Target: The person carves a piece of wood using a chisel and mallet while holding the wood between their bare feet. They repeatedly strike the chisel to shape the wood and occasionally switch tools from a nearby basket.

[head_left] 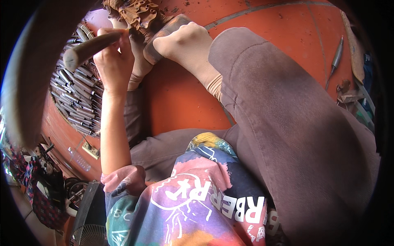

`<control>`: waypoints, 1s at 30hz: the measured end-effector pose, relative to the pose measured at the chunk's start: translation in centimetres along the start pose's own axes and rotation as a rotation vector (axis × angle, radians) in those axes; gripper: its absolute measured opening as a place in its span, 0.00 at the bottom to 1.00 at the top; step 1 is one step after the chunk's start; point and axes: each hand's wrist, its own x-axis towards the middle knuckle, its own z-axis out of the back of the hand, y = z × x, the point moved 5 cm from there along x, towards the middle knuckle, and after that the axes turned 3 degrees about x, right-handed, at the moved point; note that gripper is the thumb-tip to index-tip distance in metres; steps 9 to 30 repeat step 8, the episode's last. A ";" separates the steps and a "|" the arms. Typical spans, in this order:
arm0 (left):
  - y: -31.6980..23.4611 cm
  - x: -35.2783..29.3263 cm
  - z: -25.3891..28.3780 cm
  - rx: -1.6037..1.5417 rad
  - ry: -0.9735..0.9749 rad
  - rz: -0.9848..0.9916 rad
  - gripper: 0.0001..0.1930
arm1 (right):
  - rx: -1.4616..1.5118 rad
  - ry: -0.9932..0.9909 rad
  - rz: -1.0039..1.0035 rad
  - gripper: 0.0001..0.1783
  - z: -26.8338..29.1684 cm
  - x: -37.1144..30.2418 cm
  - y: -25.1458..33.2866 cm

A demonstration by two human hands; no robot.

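My left hand (pixel 115 61) is closed around a round wooden handle (pixel 90 49), whose blunt end points left toward me. The handle's far end is hidden at my fingers, so I cannot tell what kind of tool it is. Just beyond the hand is a brown wood carving (pixel 137 14) with ruffled, leaf-like edges. My socked feet rest against its lower, smoother part (pixel 154 51), the right foot (pixel 184 43) on top of it. A large blurred dark shape (pixel 28 78) hangs very close at the left edge; what it is cannot be made out. My right hand is out of sight.
Left of my forearm, many chisels (pixel 78 96) lie heaped on a round tray. A socket strip (pixel 91 150) and a clear plastic bottle (pixel 80 159) are nearer. A fan (pixel 88 235) stands at lower left. One pointed tool (pixel 337 55) lies on the red tiled floor (pixel 275 24) at right.
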 end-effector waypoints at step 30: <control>0.3 -0.6 -1.4 0.138 0.026 0.044 0.07 | -0.072 -0.089 0.054 0.06 0.6 0.0 -0.2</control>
